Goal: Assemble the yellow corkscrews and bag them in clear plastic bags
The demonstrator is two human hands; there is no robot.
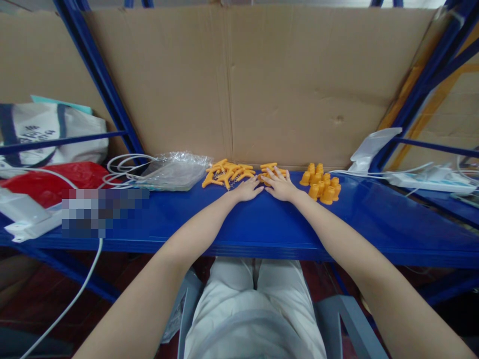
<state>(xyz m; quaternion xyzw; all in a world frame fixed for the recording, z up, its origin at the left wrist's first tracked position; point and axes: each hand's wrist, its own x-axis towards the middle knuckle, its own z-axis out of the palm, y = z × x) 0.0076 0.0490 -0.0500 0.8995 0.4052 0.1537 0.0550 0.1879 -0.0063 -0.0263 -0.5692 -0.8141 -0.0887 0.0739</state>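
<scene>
Both of my hands lie side by side over the middle of the blue shelf top [277, 224]. My left hand [247, 190] rests flat, fingers stretched out, just in front of a heap of orange branched plastic pieces [226, 174]. My right hand [280, 185] has its fingers spread over a smaller group of orange pieces [268, 165], which it partly covers. I cannot tell whether it presses on them. To its right stand several orange cup-shaped plastic parts [321, 184], upright and close together.
Clear plastic bags [175, 169] lie left of the heap, beside white cables [119, 167] and a red bag [56, 182]. A cardboard panel [280, 89] closes off the back. A white power strip [430, 182] sits at right. Blue posts [101, 80] frame the sides.
</scene>
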